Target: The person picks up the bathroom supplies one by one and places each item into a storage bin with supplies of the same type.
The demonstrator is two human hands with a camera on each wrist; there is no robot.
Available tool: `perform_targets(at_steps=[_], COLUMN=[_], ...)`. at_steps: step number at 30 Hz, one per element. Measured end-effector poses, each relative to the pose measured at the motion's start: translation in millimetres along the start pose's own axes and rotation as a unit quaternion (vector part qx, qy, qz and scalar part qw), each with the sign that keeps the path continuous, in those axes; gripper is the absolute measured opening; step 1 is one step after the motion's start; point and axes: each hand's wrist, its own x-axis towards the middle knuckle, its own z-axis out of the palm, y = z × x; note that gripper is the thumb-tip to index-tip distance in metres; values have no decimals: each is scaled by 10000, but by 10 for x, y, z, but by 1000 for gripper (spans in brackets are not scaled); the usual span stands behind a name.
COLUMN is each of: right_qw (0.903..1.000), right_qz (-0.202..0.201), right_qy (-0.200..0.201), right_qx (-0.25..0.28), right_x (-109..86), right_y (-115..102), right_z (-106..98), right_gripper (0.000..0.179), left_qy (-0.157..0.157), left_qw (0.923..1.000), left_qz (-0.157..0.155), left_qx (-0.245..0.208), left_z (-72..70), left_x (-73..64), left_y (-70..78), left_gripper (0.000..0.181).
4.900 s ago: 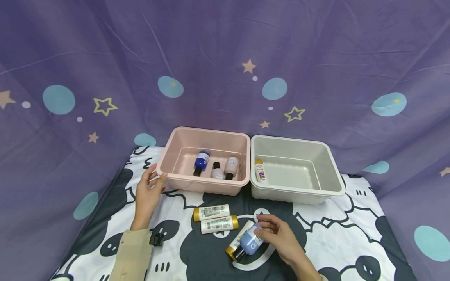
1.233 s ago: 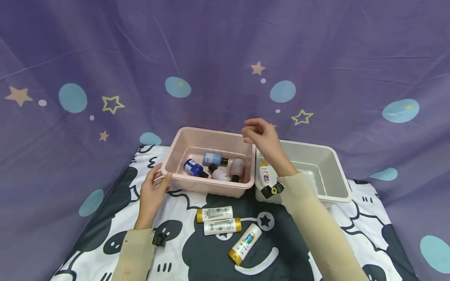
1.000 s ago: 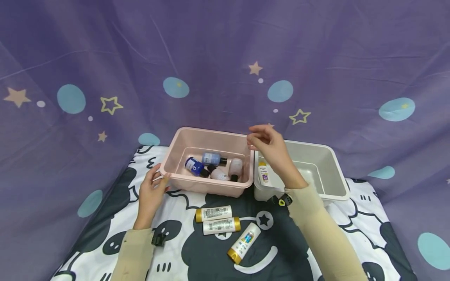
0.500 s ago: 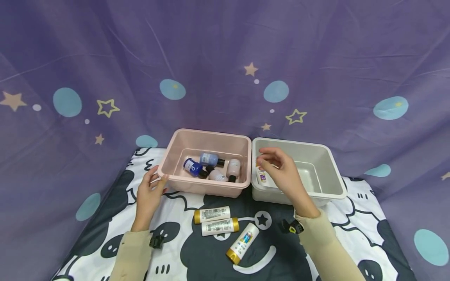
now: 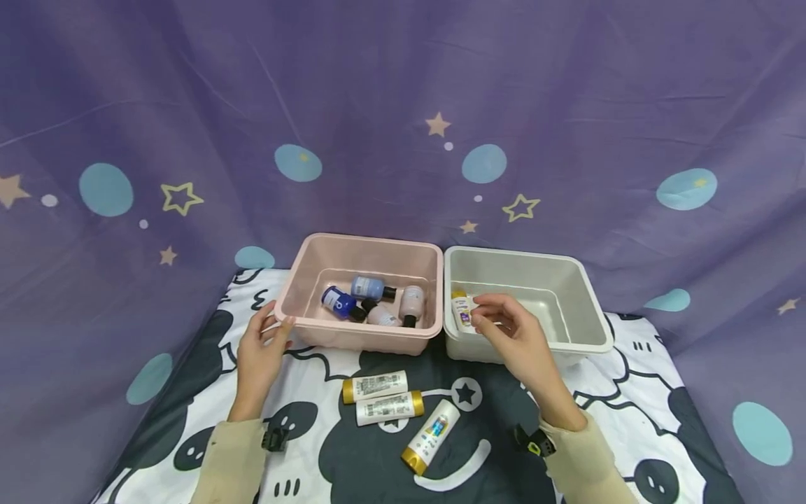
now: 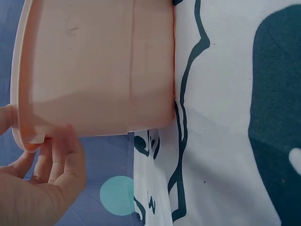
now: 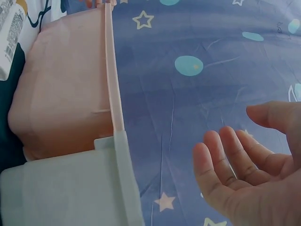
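Note:
At the near left corner of the pink bin, my left hand grips the rim, thumb on top and fingers beneath, as the left wrist view shows. Inside lie a dark blue bottle, a light blue bottle and two pale pink bottles, all black-capped. Over the front rim of the off-white bin hovers my right hand, fingers loosely bent and holding nothing. Nearest to it is a white tube with a yellow cap, lying at that bin's left end.
In front of the bins, two white gold-capped tubes lie side by side, and a third white tube lies slanted closer to me. A sheep-print cloth covers the table. Behind hangs a purple curtain.
The light blue bottle, earlier in my right hand above the slanted tube, now lies in the pink bin. My emptied right hand has come down and right from there. The left hand keeps its place.

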Motion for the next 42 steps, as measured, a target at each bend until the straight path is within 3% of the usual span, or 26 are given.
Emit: perform_targets(at_steps=[14,22,27,31,37,42], right_qw=[9998,9994,9984,9971,9898,9799], right_qz=[29,93,158,141,228,546], right_qy=[178,295,447,608,1122,1596], right_qx=[17,-143,-304,-445,-842,-1067], right_x=[-404,-542,-606,-638,-676,-707], right_y=[139,235,276,307,339,382], right_z=[-37,-103,-182,-253,-426,-603], right_gripper=[17,16,17,18,19,23], left_qy=[-41,-157,-24,52,-737,-1356], left_qw=[9994,9959,9940,9943,9898,9816], left_qz=[64,234,295,105,37,189], left_qx=[342,858,1049,1060,1219,1328], left_z=[-4,-19,28,89,162,252], left_x=[-12,-42,-192,-386,-631,-729], left_y=[21,46,75,112,144,88], left_gripper=[62,66,73,74,65,47])
